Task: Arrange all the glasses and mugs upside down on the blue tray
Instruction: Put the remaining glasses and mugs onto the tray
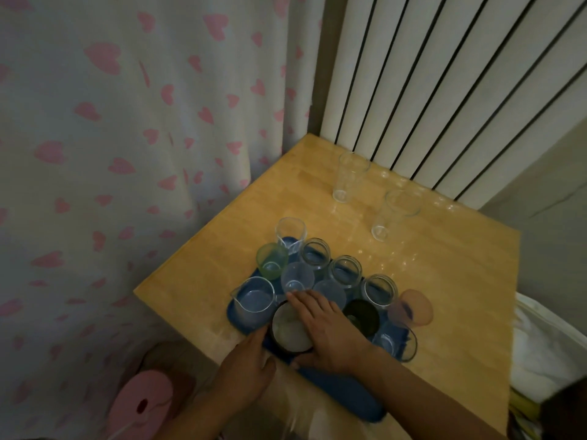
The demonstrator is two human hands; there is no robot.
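A blue tray (341, 390) lies on the near left part of a wooden table. It holds several glasses: a green one (271, 260), clear jars (314, 254), a beaker (254, 301), a pink glass (413, 308) and a dark mug (362, 314). Both hands grip a dark mug with a pale base (290, 331), upside down on the tray. My right hand (327, 331) lies over its right side, and my left hand (247, 366) presses its near left side. Two clear glasses (349, 176) (392, 214) stand upright off the tray, at the table's far side.
The wooden table (444, 296) sits in a corner, with a heart-print curtain (127, 138) on the left and a ribbed white radiator (444, 74) behind. A pink object (143, 401) lies on the floor at the near left. White cloth (546, 344) is at the right.
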